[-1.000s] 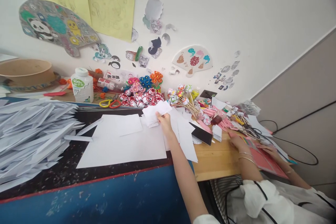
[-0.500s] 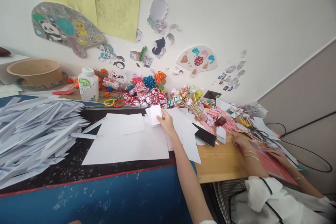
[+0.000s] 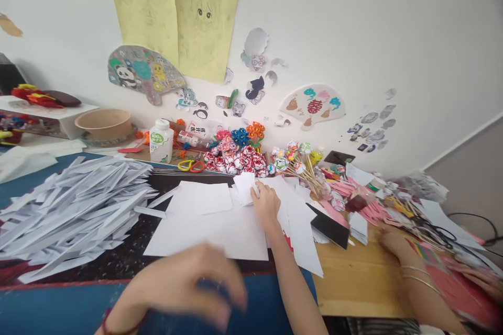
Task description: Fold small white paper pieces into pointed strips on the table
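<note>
My right hand (image 3: 268,203) reaches over the table to a small stack of white paper pieces (image 3: 244,187), with its thumb and fingertips closed at the stack's right edge. Beneath the stack lie large white paper sheets (image 3: 212,233). My left hand (image 3: 192,285) hangs above the blue table's near edge, smeared by motion. Its thumb and fingers look apart, and nothing shows between them. To the left, a big heap of folded white paper strips (image 3: 86,209) covers the dark mat (image 3: 129,261).
A white bottle (image 3: 161,142), scissors (image 3: 191,165) and red-and-white paper flowers (image 3: 247,159) line the wall side. A black card (image 3: 329,226) lies right of the sheets. On the right, a co-worker's hands (image 3: 396,246) are over a red sheet (image 3: 459,285) at a wooden table.
My left hand has come into view from below. The view has shifted left and up. My right hand remains at the small papers, which now sit lower against the sheets.
</note>
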{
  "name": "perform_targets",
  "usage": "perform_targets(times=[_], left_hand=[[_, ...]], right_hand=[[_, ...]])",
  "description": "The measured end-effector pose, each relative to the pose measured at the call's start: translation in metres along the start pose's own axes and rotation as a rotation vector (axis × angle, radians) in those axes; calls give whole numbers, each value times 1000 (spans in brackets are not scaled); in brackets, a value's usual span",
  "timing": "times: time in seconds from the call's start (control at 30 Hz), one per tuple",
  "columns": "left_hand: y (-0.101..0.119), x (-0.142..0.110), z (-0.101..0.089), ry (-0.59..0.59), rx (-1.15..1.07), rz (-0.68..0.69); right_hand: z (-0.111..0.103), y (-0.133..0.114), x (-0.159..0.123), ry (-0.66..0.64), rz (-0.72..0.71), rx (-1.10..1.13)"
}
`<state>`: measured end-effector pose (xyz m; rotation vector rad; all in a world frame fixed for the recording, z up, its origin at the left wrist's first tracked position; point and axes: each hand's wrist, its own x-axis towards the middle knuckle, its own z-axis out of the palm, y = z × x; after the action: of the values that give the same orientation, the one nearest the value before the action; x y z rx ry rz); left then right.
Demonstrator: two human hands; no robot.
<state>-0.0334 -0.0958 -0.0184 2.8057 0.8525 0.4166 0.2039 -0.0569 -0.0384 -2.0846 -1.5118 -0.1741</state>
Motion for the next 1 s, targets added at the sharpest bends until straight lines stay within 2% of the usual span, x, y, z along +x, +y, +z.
perform_targets(times=[0.13, 0.17, 0.23, 0.33, 0.4, 0.5, 0.67, 0.77, 0.83, 0.9, 0.97, 1.0], left_hand=[[-19, 32, 5, 117, 256, -197], [-25, 39, 8, 117, 330, -210], [-37, 49, 11, 38, 387, -186], [-50, 54, 7, -113, 373, -71], [-55, 54, 0, -168, 349, -36], [-59, 57, -9, -186, 333, -101], [-66, 66, -14, -151, 258, -252], [-70, 70, -21, -154, 146, -265], [-69, 71, -28, -65, 95, -250], [-65, 72, -34, 142, 82, -195], [-58, 73, -35, 384, 111, -35], [-53, 73, -35, 469, 133, 100]], right_hand=[[-1, -2, 2, 48, -56, -15], [0, -2, 2, 70, -73, -7], [2, -3, 2, 106, -99, 38], [4, -5, 2, 134, -99, 129], [5, -6, 3, 126, -96, 183], [5, -9, 3, 98, -94, 258], [6, -12, 3, 51, -71, 381], [7, -15, 2, 24, -56, 481], [6, -18, 3, 4, -18, 596], [4, -22, 3, -93, 77, 786], [0, -27, 3, -288, 189, 1064], [-2, -30, 3, -387, 235, 1208]])
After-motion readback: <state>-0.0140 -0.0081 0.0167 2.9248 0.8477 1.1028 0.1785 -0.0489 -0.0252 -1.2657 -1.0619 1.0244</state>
